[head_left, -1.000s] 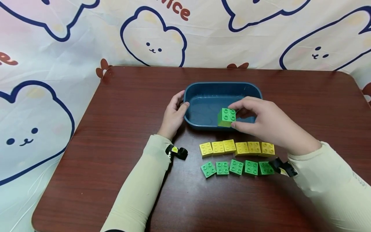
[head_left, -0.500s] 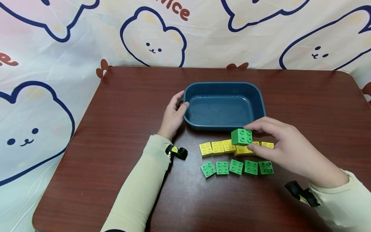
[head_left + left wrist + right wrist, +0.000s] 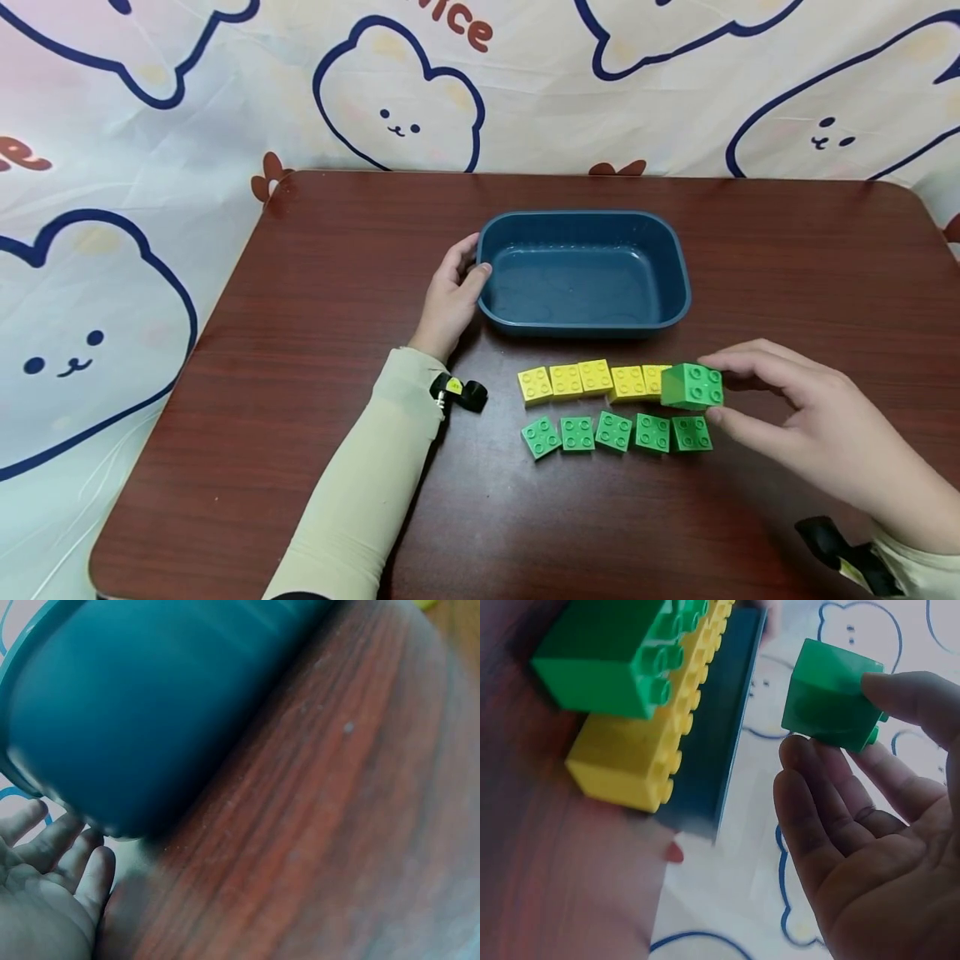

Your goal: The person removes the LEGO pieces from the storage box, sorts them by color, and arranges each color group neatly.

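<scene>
My right hand (image 3: 832,417) pinches a green toy building block (image 3: 692,387) between thumb and fingers. The block is raised above the table and overlaps the right end of a row of yellow blocks (image 3: 566,381) in the head view. My left hand (image 3: 448,296) holds the left end of a dark blue plastic box (image 3: 585,327), thumb at the rim and other fingers against the outer wall. In the left wrist view, its fingers (image 3: 56,847) touch that wall. Nearer than the yellow row lies a row of several green blocks (image 3: 577,434).
The brown wooden table (image 3: 300,250) has rounded corners. Behind it hangs a pale cloth (image 3: 555,108) printed with blue-outlined cartoon animals. Both block rows lie just in front of the box, between my forearms.
My right hand has carried the green block from over the box to the right and toward me, above the right end of the rows. My left hand stays at the box.
</scene>
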Demonstrator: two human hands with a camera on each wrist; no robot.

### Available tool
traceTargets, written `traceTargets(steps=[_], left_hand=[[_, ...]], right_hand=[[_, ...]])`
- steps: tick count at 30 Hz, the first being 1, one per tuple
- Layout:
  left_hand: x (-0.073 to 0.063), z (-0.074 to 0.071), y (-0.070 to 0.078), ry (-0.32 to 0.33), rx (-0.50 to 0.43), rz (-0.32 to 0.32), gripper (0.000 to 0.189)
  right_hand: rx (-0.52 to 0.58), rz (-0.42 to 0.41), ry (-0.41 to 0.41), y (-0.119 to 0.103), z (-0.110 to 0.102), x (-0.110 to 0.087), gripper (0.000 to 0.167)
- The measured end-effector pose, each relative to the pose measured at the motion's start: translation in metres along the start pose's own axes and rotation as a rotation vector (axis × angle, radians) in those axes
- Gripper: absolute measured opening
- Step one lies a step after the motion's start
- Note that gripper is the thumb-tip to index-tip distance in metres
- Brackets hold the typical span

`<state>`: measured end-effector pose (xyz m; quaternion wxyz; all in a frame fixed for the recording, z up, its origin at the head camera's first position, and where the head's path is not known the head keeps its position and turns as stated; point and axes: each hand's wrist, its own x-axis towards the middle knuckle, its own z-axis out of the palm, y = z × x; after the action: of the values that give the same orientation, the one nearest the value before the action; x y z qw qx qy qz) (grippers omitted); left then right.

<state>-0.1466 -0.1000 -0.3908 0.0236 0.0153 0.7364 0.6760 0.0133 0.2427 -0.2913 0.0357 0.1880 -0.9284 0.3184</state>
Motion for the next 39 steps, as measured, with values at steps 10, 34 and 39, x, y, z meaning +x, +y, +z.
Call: traceTargets(steps=[10,34,39], left_hand=[[0.000,0.003,0.002,-0.002,-0.012,-0.023,0.047],[-0.003,0.003,0.004,0.000,-0.013,-0.003,0.046],[-0.002,0.001,0.001,0.004,-0.007,0.001,0.045]], right_hand=[[0.037,0.096,0.064,0.026,-0.003,-0.033,0.062],[-0.105,0.079,-0.087,0.069,0.018,-0.052,0.059],[-0.097,0.076,-0.098,0.070,0.021,-0.052,0.058]])
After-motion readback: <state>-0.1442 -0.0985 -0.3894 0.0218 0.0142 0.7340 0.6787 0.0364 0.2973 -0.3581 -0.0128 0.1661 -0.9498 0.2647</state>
